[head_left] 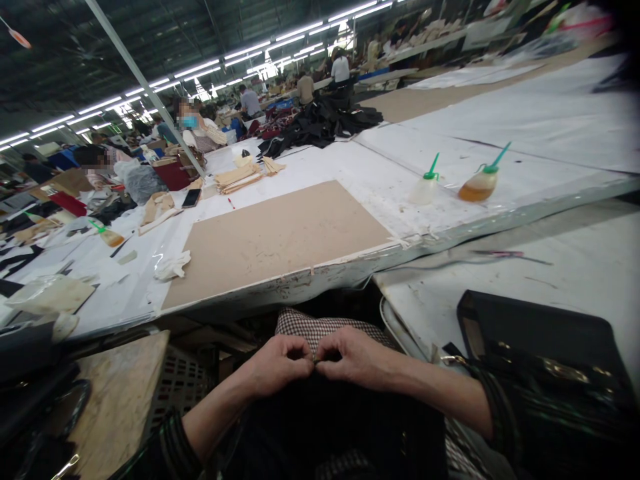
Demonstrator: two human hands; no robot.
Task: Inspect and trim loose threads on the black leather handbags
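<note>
My left hand (277, 365) and my right hand (353, 357) meet in my lap, below the table's edge. Both are curled, fingertips pinched together over a small thing between them that I cannot make out. Under them lies dark fabric (330, 427), with a checked cloth (320, 327) showing just beyond the knuckles. A black bag (540, 360) with gold fittings rests beside my right forearm.
A long white table (380, 180) carries a brown board (280, 237), two squeeze bottles with green nozzles (425, 187) (481, 183), a phone (191, 197), stacked tan pieces (239, 178) and a white rag (173, 265). Other people work at the far end. A wooden surface (117, 393) sits at left.
</note>
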